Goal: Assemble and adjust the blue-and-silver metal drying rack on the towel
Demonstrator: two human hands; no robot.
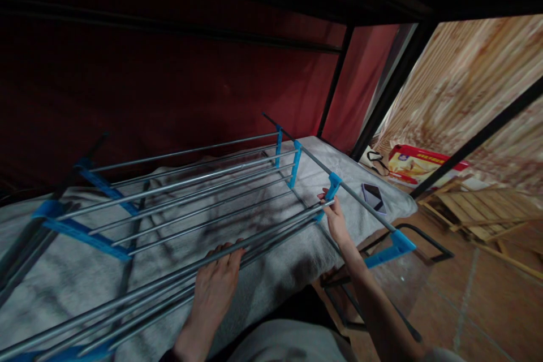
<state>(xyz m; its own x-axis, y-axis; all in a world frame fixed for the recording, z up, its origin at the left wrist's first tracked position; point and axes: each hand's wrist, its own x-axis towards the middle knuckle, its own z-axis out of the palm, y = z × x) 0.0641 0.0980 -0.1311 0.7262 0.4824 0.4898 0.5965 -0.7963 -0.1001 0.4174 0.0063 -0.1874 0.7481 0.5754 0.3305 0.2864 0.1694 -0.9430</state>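
A rack of grey metal tubes (pixel 178 182) with blue plastic brackets lies across a grey blanket (pixel 169 184). My left hand (pixel 218 277) is closed over the nearest group of tubes, its fingers curled around the upper tube (pixel 161 284). Further right, my right hand (pixel 335 218) pinches the end of that tube where it meets a blue bracket (pixel 334 185); its fingers partly hide the joint. Along the rack's right side runs a long side pole (pixel 365 203) through several brackets. One bracket (pixel 392 247) at its near end has no tubes in it.
Black bed-frame posts (pixel 392 85) and a dark bar overhead surround the blanket. A phone (pixel 373 198) rests at the blanket's right. On the tiled floor are a folded wooden piece (pixel 487 209), a red and yellow box (pixel 424 167) and a black metal frame (pixel 432 249).
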